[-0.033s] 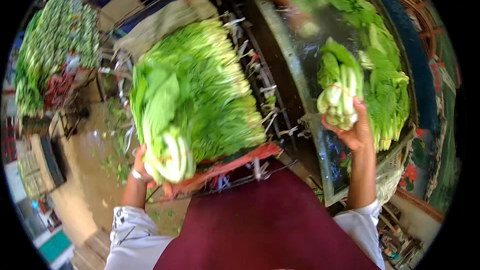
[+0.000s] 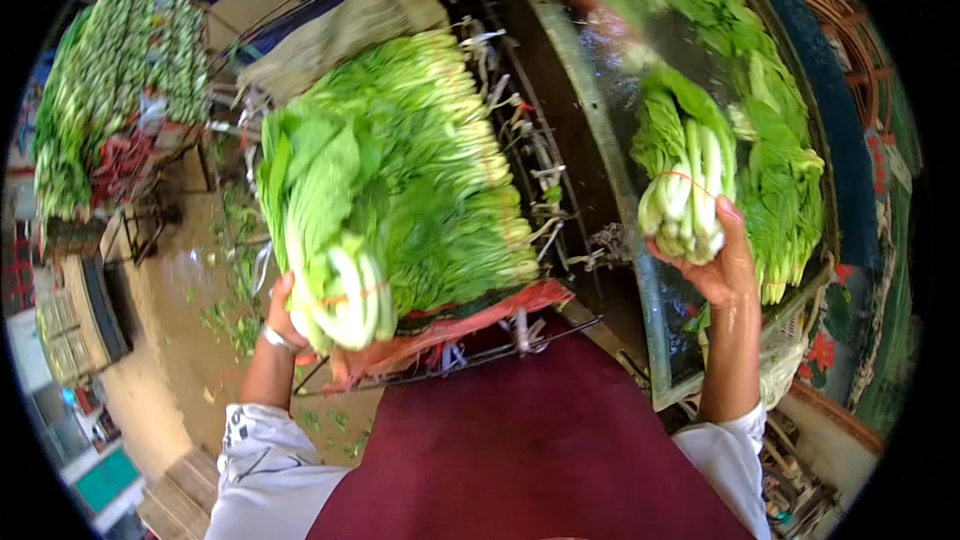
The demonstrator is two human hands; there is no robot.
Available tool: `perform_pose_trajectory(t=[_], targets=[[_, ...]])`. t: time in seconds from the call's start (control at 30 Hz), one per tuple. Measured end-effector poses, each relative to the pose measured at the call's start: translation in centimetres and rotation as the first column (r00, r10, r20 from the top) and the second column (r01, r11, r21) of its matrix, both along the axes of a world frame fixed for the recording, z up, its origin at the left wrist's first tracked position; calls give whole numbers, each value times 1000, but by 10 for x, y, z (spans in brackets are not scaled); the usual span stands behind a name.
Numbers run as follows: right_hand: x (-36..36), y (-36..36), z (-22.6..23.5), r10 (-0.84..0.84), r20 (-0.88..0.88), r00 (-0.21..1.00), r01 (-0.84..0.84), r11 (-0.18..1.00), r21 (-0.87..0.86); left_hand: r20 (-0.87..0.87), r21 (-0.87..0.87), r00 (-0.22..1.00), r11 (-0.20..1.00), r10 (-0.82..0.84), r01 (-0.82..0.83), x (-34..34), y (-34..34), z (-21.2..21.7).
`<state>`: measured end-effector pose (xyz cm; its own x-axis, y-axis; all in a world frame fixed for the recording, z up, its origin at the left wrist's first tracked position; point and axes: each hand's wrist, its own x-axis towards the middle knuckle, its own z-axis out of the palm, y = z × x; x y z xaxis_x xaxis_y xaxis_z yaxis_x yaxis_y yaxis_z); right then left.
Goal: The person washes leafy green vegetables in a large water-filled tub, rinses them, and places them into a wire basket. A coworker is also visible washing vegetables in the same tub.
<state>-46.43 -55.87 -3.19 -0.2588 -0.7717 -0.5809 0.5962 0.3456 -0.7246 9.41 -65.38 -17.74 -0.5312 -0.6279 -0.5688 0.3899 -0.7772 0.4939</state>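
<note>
My right hand (image 2: 722,270) grips a bunch of leafy greens (image 2: 690,165) from below, near its cut ends. Thick pale stalks point toward me, with a thin red band around them. This bunch is held above the water of a metal trough (image 2: 600,130). On the other side, my left hand (image 2: 283,318) is closed around the outer side of another banded bunch (image 2: 345,285). That one is over the near left corner of a stack of greens (image 2: 430,180), leaves pointing away from me. Most left fingers are hidden behind the stalks.
The stack fills a wire-framed rack (image 2: 560,210) lined with red plastic (image 2: 470,328). More greens (image 2: 785,180) line the trough's right side. Another person's hand (image 2: 610,35), blurred, works at its far end. Further greens (image 2: 125,90) are piled at far left, above a wet floor (image 2: 190,290).
The bunch in my right hand shows more of its stalks and appears slightly larger. My left hand keeps its bunch at the stack's corner. The whole view has shifted slightly.
</note>
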Motion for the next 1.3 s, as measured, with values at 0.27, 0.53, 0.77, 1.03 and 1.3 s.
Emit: perform_pose_trajectory(t=[0.27, 0.53, 0.77, 1.03, 1.3], targets=[[169, -81, -121, 514, 14, 858, -511, 848, 139, 244, -38, 970, 999, -16, 26, -30, -19, -55], [255, 24, -418, 870, -294, 397, -756, 491, 432, 925, -94, 378, 940, -40, 329, -69, 98, -277], [268, 16, -425, 978, -158, 133, -707, 205, 677, 986, 84, 90, 888, -139, 451, -98, 92, -261], [278, 20, -475, 986, -164, -34, -744, 85, 663, 929, 337, -115, 678, -350, 654, -106, 70, -304], [96, -17, -95, -24, -828, 560, -42, 997, -58, 687, 574, -385, 135, -616, 807, -35, 17, -331]])
